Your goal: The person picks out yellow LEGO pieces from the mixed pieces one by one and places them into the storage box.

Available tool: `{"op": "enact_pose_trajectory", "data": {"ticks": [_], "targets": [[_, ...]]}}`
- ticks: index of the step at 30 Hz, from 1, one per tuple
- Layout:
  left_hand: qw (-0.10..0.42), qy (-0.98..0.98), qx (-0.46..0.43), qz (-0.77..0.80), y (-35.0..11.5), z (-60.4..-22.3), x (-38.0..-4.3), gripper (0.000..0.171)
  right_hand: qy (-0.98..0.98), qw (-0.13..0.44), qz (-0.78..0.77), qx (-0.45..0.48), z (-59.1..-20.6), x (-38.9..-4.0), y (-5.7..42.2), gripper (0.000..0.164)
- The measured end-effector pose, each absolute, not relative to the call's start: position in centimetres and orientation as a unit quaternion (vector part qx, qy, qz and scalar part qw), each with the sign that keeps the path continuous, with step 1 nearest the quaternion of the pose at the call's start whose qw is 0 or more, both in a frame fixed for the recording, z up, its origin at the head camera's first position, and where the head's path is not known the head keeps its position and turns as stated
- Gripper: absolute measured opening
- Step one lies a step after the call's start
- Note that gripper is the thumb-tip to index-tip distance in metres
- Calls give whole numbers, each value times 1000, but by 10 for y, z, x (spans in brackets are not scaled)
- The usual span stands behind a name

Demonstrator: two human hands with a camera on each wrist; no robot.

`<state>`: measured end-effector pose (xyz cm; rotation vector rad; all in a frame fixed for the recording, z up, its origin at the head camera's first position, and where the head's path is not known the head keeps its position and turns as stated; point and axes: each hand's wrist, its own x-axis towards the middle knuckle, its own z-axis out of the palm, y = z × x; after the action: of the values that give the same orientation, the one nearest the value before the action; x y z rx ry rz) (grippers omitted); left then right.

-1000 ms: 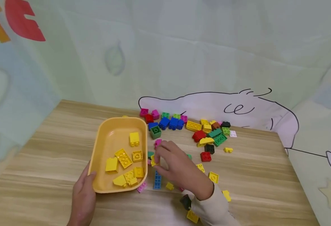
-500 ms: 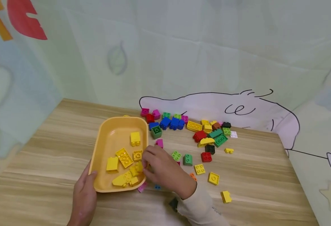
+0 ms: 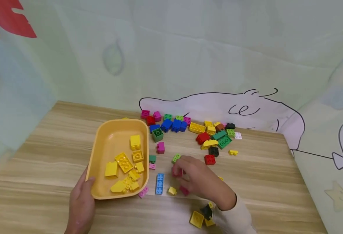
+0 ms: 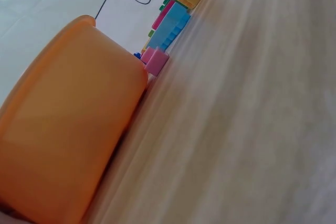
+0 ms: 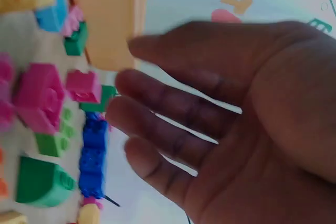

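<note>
Left hand (image 3: 82, 201): fingers gripping left rim of orange tray (image 3: 108, 141), thumb over edge; tray at left part of worktop (image 3: 40, 159). Yellow bricks (image 3: 111, 170) inside tray, mostly toward lower right. Light-blue brick (image 3: 159, 184) just right of tray, small yellow brick (image 3: 172, 191) beside it. Right hand (image 3: 199, 178): fingers loosely bent, parted, nothing held, over magenta brick (image 3: 177, 172). Farther right, red brick (image 3: 209, 159) near black brick (image 3: 213, 151).

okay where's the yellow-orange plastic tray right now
In the head view, the tray is left of centre, its lower-left rim held by the left hand, a long light-blue plastic brick to its right.
</note>
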<state>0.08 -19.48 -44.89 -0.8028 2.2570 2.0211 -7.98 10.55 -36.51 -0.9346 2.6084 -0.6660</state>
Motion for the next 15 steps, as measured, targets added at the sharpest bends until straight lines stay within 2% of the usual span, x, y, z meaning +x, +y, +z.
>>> {"op": "enact_pose_trajectory", "data": {"ticks": [5, 15], "targets": [[-1, 709, -256, 657, -196, -450, 0, 50, 894, 195, -195, -352, -381, -70, 97, 20], [-3, 700, -249, 670, -196, -451, 0, 51, 897, 215, -149, -355, -391, -64, 80, 19]]}}
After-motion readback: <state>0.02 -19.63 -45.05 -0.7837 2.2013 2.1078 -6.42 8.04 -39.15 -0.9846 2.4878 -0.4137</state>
